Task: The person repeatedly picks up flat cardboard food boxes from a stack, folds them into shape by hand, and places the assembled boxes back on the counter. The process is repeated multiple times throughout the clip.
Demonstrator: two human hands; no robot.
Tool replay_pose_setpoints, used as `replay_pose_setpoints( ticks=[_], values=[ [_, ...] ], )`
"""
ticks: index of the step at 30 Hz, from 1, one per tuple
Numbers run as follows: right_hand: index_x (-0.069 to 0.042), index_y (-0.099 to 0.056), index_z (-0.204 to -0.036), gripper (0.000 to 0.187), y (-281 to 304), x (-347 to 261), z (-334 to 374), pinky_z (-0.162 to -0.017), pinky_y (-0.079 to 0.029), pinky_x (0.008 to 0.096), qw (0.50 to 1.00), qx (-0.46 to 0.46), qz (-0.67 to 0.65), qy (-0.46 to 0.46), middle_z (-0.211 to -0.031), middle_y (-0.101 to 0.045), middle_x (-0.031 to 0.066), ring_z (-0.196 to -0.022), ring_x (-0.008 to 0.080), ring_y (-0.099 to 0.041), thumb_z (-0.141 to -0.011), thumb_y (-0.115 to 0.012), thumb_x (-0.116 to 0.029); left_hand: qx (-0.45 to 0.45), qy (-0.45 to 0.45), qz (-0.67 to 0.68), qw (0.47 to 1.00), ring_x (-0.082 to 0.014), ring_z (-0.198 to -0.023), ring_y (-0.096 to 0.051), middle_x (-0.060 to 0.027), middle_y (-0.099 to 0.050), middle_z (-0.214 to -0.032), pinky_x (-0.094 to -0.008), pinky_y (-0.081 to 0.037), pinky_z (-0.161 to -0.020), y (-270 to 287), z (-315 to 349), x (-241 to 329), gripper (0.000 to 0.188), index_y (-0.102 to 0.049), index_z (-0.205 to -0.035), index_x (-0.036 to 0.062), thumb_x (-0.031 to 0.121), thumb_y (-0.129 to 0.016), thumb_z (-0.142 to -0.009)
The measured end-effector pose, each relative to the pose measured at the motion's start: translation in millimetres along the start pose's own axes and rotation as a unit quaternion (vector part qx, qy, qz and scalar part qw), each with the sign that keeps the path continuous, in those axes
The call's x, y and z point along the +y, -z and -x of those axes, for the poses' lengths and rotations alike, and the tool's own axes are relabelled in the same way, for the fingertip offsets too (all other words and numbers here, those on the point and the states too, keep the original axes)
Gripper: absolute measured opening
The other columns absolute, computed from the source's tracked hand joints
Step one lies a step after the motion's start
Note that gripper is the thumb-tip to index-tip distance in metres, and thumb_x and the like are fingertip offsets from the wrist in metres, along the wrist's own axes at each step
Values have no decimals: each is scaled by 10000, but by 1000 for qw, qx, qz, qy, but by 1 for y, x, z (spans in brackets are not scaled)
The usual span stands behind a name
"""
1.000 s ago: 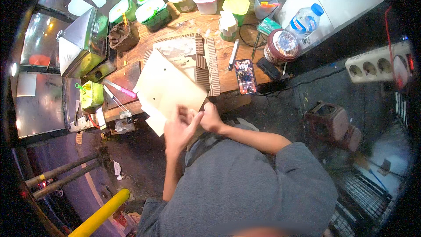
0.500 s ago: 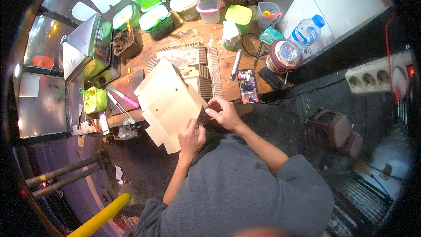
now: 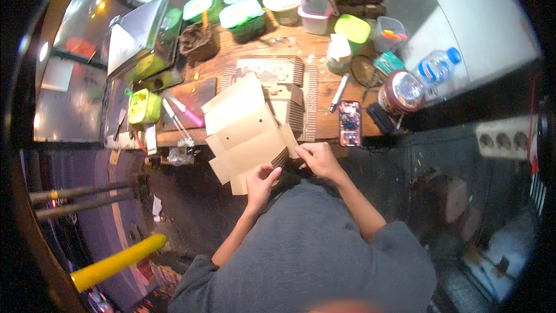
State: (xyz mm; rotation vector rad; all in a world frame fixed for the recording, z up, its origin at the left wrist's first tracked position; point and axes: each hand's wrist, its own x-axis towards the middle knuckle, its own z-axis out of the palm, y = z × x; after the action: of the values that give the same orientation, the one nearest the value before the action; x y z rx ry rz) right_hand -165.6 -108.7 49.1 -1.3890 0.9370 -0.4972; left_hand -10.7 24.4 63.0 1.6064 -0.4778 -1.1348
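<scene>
A flat, die-cut cardboard box blank (image 3: 240,124) with two small holes and several flaps lies tilted over the table's front edge. My left hand (image 3: 263,186) is closed on its near edge, where a striped brown printed side curls up by the thumb. My right hand (image 3: 321,162) pinches the flap at the blank's right corner, which stands out from the main panel. Under the far part of the blank lie more printed cardboard boxes (image 3: 278,72) with brown striped edges, partly covered by it.
Right of the cardboard are a marker (image 3: 340,93), a lit phone (image 3: 350,123), a lidded brown jar (image 3: 399,94) and a water bottle (image 3: 438,66). Several plastic tubs (image 3: 243,17) stand along the back. Leftward are a metal case (image 3: 139,37), a yellow-green container (image 3: 145,107) and a pink-handled tool (image 3: 188,113).
The whole view has shifted, with the table now further right in it. My hands have moved a little apart, and the blank's right flap and striped near edge show more.
</scene>
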Motion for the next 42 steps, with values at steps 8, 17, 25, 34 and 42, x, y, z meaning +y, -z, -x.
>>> replay_pose_setpoints(
  ticks=[8,17,25,34,42],
  values=[
    [50,-719,-943,190,0,-16,6,-703,-503,239,994,-82,-49,57,-1007,-659,81,-809,123,-633,-869,-721,-125,-16,46,52,997,-67,-750,-584,8,-642,-801,-217,-477,-692,-5,-2,15,152,-650,-857,47,128,-778,-840],
    [49,-725,-868,126,-1,-29,19,-644,-417,195,994,-77,-71,25,-942,-626,38,-792,59,-547,-820,-758,-63,-54,-22,71,996,-94,-781,-587,-15,-636,-866,-237,-479,-701,-10,4,20,142,-660,-799,33,74,-796,-803],
    [26,-710,-814,98,15,-29,22,-665,-439,210,988,-152,-15,15,-951,-627,40,-771,61,-546,-782,-774,-40,-120,-92,27,988,-114,-842,-610,-52,-644,-961,-276,-527,-758,-12,7,13,208,-647,-874,-10,21,-817,-758],
    [-2,-656,-810,106,1,-8,22,-736,-524,272,987,-142,44,54,-876,-633,31,-797,103,-604,-824,-753,-45,-173,-200,-232,936,-235,-933,-635,-125,-569,-1029,-338,-570,-823,-17,1,17,450,-524,-1092,-5,91,-818,-765],
    [38,-689,-852,155,-10,-6,2,-717,-519,309,979,68,187,42,-826,-695,132,-759,229,-677,-859,-689,-117,-155,-253,-244,923,-299,-809,-636,-142,-586,-893,-369,-556,-741,-19,-5,-2,181,-554,-948,-9,-17,-646,-792]
  ],
)
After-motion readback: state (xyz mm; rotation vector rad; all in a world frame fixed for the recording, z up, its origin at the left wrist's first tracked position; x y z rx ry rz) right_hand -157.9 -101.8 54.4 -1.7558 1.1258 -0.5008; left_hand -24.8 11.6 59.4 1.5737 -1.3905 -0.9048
